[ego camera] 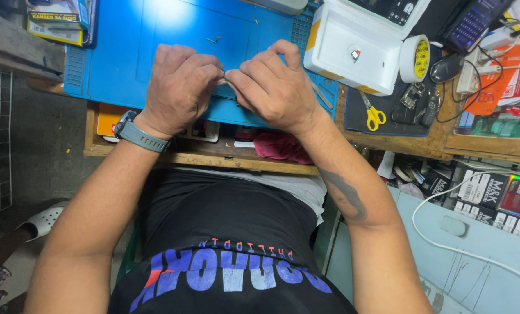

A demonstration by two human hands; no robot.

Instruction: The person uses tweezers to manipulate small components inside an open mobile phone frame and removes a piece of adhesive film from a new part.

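Item: small pale strip-like part, mostly hidden between fingertips; exact kind cannot tell. Location: above blue work mat, near mat's front edge, at middle of tabletop. Left hand: fingers curled, pinching part at one end; grey watch on wrist. Right hand: fingers curled, pinching other end; fingertips of both hands touching. Nearby: white foam box beside mat; tape roll; yellow-handled scissors; red cloth under tabletop edge.
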